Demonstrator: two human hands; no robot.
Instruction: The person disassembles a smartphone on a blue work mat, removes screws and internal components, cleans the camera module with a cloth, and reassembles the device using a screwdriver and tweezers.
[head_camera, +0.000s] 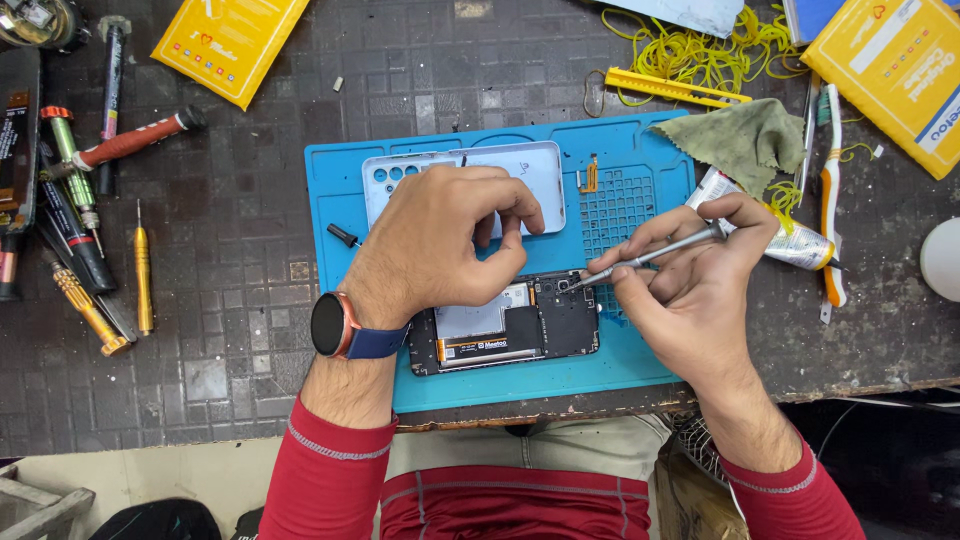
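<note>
Opened phone (520, 330), back off, insides exposed, lies on blue mat (640, 365) on bench (230, 300). Left hand (440, 245) presses flat on phone; right hand (700, 275) pinches grey screwdriver (650, 257), tip at phone's top corner.

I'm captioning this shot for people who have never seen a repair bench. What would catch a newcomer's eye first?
First, the opened phone, back off and insides bared, at the near edge of the bright blue work mat. The left hand steadies it while the right hand sets a slim metal screwdriver to its upper corner. Its white back cover lies just behind on the mat, and more screwdrivers lie at the far left.
</note>
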